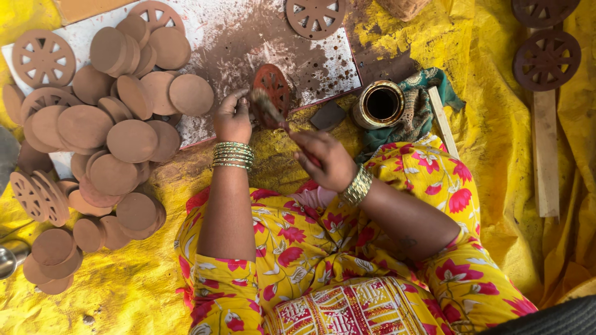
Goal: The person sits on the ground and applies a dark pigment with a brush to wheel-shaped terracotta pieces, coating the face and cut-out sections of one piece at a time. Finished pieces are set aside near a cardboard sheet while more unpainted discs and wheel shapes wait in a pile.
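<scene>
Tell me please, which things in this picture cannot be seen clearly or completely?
- Head view: the brush tip is motion-blurred; its bristles cannot be made out.
- The wheel-shaped clay disc is partly covered by the left hand and the brush.
- The brush handle is hidden inside the right hand.
- The contents of the round tin are too dark to tell.
- The metal object is cut off by the left edge.

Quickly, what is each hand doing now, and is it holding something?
Left hand: closed on the rim of an upright red clay wheel disc.
Right hand: closed on a brush, whose head touches the disc.
</scene>
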Demonstrator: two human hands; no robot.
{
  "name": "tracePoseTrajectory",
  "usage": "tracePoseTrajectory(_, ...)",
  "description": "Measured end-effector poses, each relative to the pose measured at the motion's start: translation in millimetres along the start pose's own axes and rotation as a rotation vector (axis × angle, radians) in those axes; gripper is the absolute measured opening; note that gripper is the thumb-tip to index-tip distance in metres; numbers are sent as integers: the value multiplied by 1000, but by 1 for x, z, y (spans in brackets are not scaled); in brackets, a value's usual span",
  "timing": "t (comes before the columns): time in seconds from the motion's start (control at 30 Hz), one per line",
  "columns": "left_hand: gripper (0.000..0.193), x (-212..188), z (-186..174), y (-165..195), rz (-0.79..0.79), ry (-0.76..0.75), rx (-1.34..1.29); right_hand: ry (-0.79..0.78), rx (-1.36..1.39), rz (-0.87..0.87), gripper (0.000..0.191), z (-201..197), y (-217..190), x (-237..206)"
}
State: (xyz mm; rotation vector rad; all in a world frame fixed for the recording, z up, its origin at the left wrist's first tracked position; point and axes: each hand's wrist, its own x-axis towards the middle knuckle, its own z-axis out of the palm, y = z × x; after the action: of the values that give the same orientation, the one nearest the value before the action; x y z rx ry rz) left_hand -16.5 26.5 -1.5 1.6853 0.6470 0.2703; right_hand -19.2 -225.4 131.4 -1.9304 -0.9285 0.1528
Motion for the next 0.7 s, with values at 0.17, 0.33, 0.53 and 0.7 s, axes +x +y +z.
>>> tracePoseTrajectory(0.17, 22, 3, -6, 2, 8, 2, 58, -147, -24, 32, 42, -11, -15, -9)
tracePoseTrajectory(0.33, 21, -3, -4, 23, -156, -11, 15, -217, -85, 4, 43, -16, -20, -9)
tracePoseTrajectory(0.53, 23, -7, -4, 38, -66, 27, 122, -269, -135, 74, 40, -20, -20, -6)
tracePoseTrajectory(0.7, 24, -8, -3, 35, -154, 17, 105, -89, -38, 123, 35, -26, -18, -3)
